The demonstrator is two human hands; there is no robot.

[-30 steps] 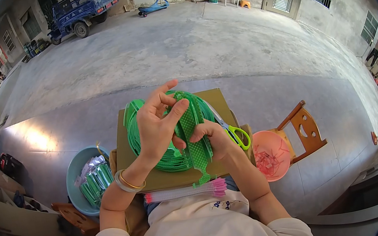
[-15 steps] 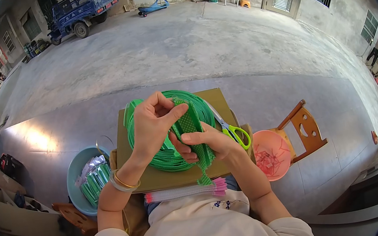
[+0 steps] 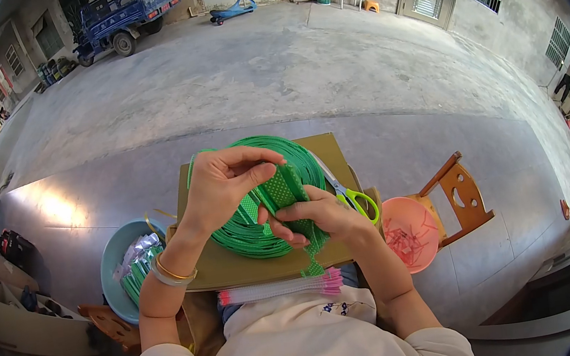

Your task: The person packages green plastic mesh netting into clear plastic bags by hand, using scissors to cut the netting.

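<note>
My left hand point(image 3: 221, 186) and my right hand point(image 3: 312, 216) both pinch a folded piece of green polka-dot ribbon point(image 3: 285, 191), held just above a big coil of the same green ribbon point(image 3: 245, 233). The coil lies on a cardboard box top point(image 3: 239, 270) in front of me. The ribbon's loose end hangs down below my right hand. Green-handled scissors point(image 3: 352, 198) lie on the box just right of my right hand.
A blue basin point(image 3: 113, 265) with green packets stands at the left. A pink bowl point(image 3: 411, 230) of red pieces sits at the right on a wooden chair point(image 3: 456, 191). A bundle of pink-tipped ties point(image 3: 278, 290) lies on my lap. Open concrete floor stretches ahead.
My left hand's fingers have curled down from raised and spread to pinch the ribbon. My right hand shifted slightly over the fold, and the ribbon piece is now folded tighter.
</note>
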